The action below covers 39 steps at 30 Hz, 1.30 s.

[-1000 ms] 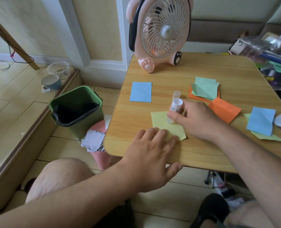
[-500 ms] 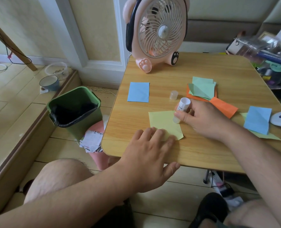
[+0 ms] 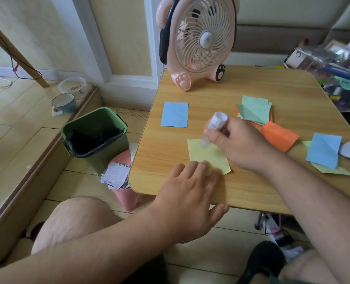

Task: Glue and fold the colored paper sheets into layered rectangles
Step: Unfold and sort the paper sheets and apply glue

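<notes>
- Surface [image 3: 252,187]: wooden; the yellow paper sheet [image 3: 209,154] lies flat near its front edge.
- Step in hand: gluing, judged from the tool tip touching the sheet's upper left area. The next move calls for covering the area, then a fold.
- Left hand [image 3: 190,193]: fingers spread flat, pinning the sheet's near edge.
- Right hand [image 3: 235,142]: pinches the glue stick [image 3: 213,130], tilted, tip down.

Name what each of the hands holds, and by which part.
Right hand grips the glue stick around its middle; left hand grips nothing, pressing the yellow sheet flat.
</notes>
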Motion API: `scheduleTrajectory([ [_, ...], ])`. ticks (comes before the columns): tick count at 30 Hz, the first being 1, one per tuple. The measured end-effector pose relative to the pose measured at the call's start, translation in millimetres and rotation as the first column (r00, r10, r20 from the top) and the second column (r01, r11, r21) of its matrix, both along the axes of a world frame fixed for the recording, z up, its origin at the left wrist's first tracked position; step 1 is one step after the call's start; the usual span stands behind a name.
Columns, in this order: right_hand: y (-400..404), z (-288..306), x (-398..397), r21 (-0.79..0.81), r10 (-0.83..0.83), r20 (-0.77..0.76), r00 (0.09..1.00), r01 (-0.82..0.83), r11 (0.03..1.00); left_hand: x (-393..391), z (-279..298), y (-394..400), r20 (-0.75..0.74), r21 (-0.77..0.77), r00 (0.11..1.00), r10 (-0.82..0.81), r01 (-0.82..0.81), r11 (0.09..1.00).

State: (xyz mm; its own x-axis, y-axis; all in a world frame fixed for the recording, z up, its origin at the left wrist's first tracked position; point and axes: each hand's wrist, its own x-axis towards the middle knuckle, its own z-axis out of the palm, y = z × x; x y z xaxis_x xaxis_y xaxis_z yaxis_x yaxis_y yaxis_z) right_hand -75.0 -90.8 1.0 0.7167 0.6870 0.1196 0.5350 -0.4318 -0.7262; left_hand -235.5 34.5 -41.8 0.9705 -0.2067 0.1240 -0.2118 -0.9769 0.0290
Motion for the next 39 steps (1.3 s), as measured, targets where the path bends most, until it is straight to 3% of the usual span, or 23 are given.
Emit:
scheduleTrajectory([
  [6, 21, -14, -7, -0.103, 0.036, -0.042, 0.998, -0.040, 0.994, 1, 1, 2, -0.029, 0.046, 0.999, -0.028, 0.029, 0.998],
  [12, 32, -13, -7, -0.173, 0.051, 0.019, 0.999, -0.046, 0.984, 3, 0, 4, -0.043, 0.062, 0.999, -0.019, 0.021, 0.998],
  [26, 51, -15, 12, -0.181, 0.009, 0.094, 0.995, 0.008, 0.983, -5, 0, 2, -0.045, 0.031, 0.999, 0.004, -0.003, 1.000],
  [32, 46, -20, 10, 0.070, -0.078, 0.174, 0.982, 0.067, 0.995, -5, -2, 3, -0.005, -0.023, 1.000, 0.002, -0.002, 1.000],
  [35, 37, -16, 6, -0.011, -0.055, 0.127, 0.990, 0.057, 0.998, -8, -4, 2, -0.009, -0.069, 1.000, 0.017, -0.017, 0.998],
  [39, 24, -16, 3, -0.092, 0.021, 0.076, 0.997, -0.014, 0.996, -6, -1, 5, -0.027, -0.010, 1.000, -0.004, 0.004, 1.000],
])
